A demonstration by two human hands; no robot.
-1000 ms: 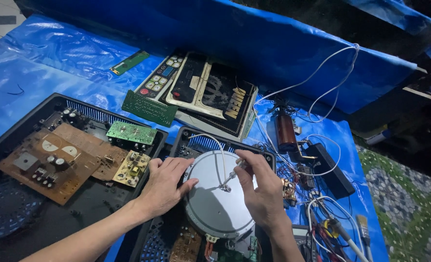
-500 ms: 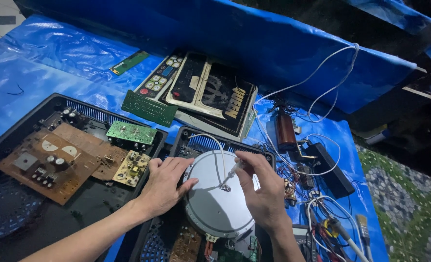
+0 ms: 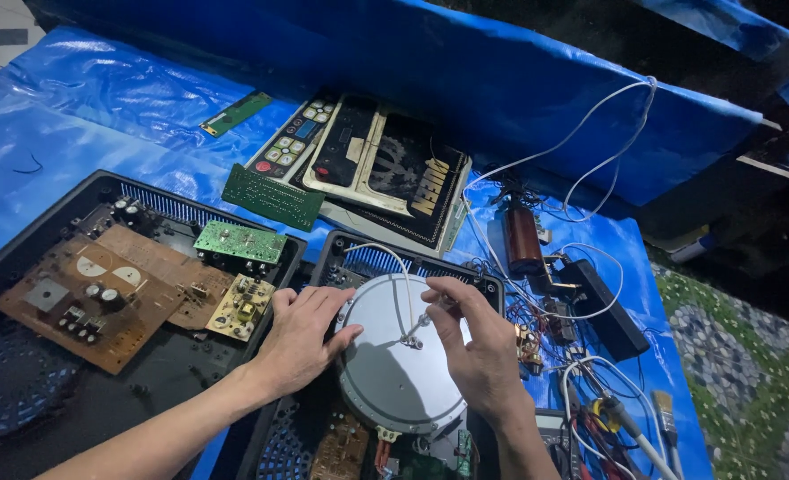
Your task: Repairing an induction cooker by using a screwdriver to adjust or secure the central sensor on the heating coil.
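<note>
A round grey metal disc (image 3: 385, 373) lies on top of an opened black appliance casing (image 3: 359, 251) in front of me. My left hand (image 3: 301, 333) rests flat on the disc's left edge. My right hand (image 3: 476, 342) pinches a thin white wire (image 3: 400, 267) whose end meets a small fitting at the disc's centre (image 3: 409, 340). The wire arcs up and back over the casing's far rim.
A larger open black casing (image 3: 21, 258) at left holds a brown circuit board (image 3: 110, 293) and a green board (image 3: 239, 242). Control panels (image 3: 368, 164) lie behind. Loose wires, a brown cylinder (image 3: 523, 240), a black block (image 3: 603, 307) and a brush (image 3: 665, 418) crowd the right on blue tarp.
My right hand has shifted slightly lower and left over the disc, bringing the wire end down to its centre. My left hand has stayed on the disc's edge.
</note>
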